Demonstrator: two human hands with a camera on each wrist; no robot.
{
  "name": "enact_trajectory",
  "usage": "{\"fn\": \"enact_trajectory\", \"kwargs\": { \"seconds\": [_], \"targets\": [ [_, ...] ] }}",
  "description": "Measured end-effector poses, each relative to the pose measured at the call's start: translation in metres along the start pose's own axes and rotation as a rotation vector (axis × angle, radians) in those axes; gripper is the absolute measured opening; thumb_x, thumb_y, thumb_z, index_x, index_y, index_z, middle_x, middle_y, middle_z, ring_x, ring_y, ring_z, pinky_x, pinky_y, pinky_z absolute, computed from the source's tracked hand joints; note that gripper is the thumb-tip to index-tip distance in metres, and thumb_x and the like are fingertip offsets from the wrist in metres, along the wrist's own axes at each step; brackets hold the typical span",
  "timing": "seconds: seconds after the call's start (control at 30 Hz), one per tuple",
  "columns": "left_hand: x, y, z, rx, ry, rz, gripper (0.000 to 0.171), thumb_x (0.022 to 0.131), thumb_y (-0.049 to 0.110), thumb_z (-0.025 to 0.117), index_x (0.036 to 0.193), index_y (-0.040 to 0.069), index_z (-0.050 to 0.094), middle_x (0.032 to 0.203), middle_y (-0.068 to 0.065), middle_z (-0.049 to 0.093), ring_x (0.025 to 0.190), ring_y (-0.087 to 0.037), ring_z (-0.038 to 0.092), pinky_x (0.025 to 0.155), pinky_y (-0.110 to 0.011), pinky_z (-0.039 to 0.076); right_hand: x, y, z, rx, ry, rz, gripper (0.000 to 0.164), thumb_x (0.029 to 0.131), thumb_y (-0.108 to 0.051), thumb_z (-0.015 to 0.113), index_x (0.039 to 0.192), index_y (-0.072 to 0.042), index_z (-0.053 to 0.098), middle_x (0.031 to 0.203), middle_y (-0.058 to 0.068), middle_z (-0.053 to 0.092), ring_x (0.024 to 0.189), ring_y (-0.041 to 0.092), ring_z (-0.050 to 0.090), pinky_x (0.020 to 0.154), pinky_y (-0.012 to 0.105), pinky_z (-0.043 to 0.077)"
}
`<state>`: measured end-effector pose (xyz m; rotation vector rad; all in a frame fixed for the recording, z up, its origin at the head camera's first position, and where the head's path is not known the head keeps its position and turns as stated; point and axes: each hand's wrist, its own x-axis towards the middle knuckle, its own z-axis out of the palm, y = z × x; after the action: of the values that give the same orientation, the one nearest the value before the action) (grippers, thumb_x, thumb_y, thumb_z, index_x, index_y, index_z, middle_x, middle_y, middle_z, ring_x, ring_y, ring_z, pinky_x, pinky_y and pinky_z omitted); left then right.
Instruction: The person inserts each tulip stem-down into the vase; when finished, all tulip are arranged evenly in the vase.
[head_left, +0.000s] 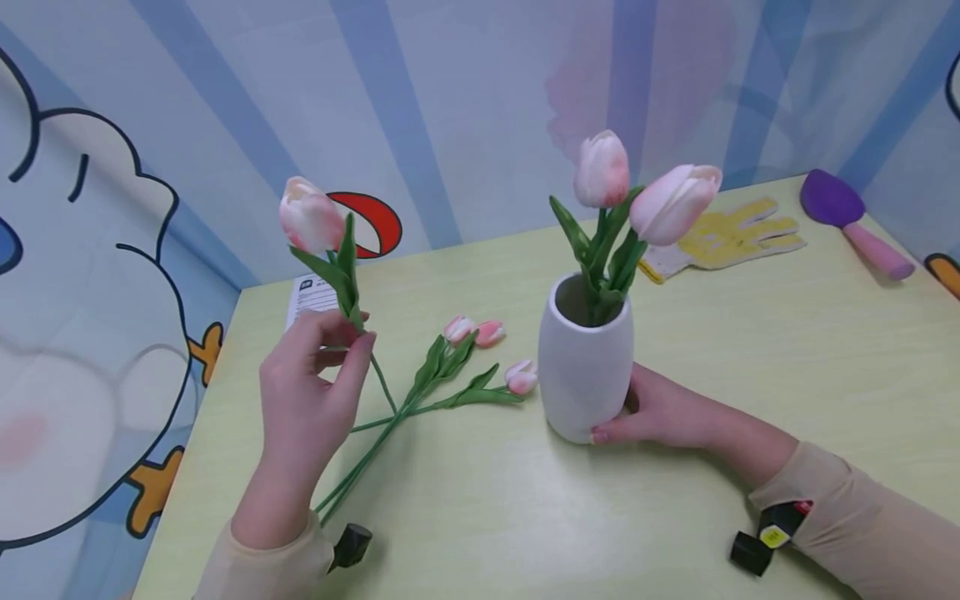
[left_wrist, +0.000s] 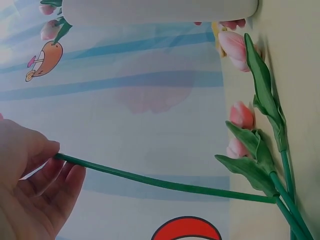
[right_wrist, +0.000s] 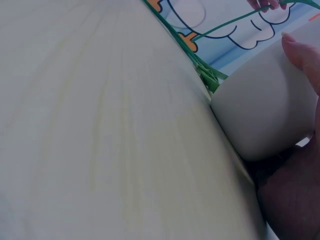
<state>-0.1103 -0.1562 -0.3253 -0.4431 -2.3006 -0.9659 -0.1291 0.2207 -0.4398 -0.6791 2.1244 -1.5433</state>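
Note:
Between thumb and fingers, my left hand [head_left: 311,387] pinches a pink-white artificial tulip [head_left: 307,215] just below its leaves, bloom up. In the left wrist view its green stem [left_wrist: 170,185] slants down from the fingertips to the tulips on the table. My right hand [head_left: 667,408] grips the lower right side of a white vase [head_left: 585,375], thumb near the base; the right wrist view shows the vase [right_wrist: 260,105] beside the palm. Two pink tulips [head_left: 675,204] with leaves stand in the vase. Several more tulips [head_left: 491,333] lie crossed on the table between the hands.
A yellow-and-white work glove [head_left: 742,237] lies behind the vase at the right. Near the far right edge rests a purple scoop with a pink handle [head_left: 873,242]. A printed paper [head_left: 311,296] lies behind my left hand. A patterned cloth wall [head_left: 480,108] borders the pale table [head_left: 480,517].

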Motion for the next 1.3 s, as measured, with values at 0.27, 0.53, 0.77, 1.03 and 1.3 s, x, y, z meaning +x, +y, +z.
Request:
{"fn": "enact_trajectory", "kwargs": {
  "seconds": [0.27, 0.53, 0.77, 1.03, 1.3],
  "targets": [
    [-0.002, 0.003, 0.002, -0.062, -0.027, -0.034, 0.021, 0.093, 0.001, 0.073, 0.114, 0.002, 0.068, 0.107, -0.005, 0.075, 0.086, -0.01, 0.07, 0.081, -0.011, 0.056, 0.0, 0.001, 0.0, -0.009, 0.003, -0.002, 0.087, 0.086, -0.021, 0.084, 0.153, -0.01, 0.031, 0.151, 0.013, 0.048, 0.136, 0.035, 0.048, 0.114, 0.06, 0.037],
    [-0.002, 0.003, 0.005, -0.137, -0.041, -0.034, 0.023, 0.093, 0.0, 0.074, 0.115, 0.001, 0.068, 0.1, -0.008, 0.076, 0.086, -0.001, 0.07, 0.081, -0.015, 0.058, 0.0, 0.0, 0.0, 0.019, 0.0, 0.01, 0.089, 0.086, -0.021, 0.085, 0.155, -0.013, 0.029, 0.153, 0.011, 0.047, 0.138, 0.035, 0.047, 0.115, 0.06, 0.035],
    [-0.002, 0.006, 0.005, -0.188, -0.035, -0.05, 0.021, 0.094, -0.001, 0.072, 0.114, 0.0, 0.067, 0.1, -0.007, 0.075, 0.085, -0.003, 0.072, 0.081, -0.017, 0.059, -0.001, 0.001, -0.001, 0.008, 0.003, 0.0, 0.088, 0.086, -0.02, 0.084, 0.155, -0.013, 0.029, 0.152, 0.011, 0.047, 0.137, 0.035, 0.048, 0.115, 0.059, 0.036],
    [-0.004, 0.012, 0.01, -0.282, -0.026, -0.08, 0.019, 0.094, -0.003, 0.071, 0.113, -0.002, 0.066, 0.104, -0.007, 0.074, 0.084, -0.007, 0.074, 0.078, -0.02, 0.061, -0.001, 0.0, 0.0, -0.004, 0.006, -0.008, 0.087, 0.087, -0.021, 0.084, 0.154, -0.012, 0.031, 0.152, 0.011, 0.048, 0.136, 0.032, 0.049, 0.115, 0.055, 0.038],
    [-0.007, 0.016, 0.009, -0.303, 0.005, -0.098, 0.021, 0.093, -0.005, 0.072, 0.112, -0.005, 0.064, 0.106, -0.007, 0.074, 0.084, -0.01, 0.074, 0.078, -0.023, 0.062, 0.0, 0.001, -0.001, 0.013, 0.001, -0.012, 0.089, 0.086, -0.021, 0.085, 0.155, -0.014, 0.03, 0.152, 0.01, 0.047, 0.137, 0.034, 0.047, 0.115, 0.059, 0.035]
  ]
}}
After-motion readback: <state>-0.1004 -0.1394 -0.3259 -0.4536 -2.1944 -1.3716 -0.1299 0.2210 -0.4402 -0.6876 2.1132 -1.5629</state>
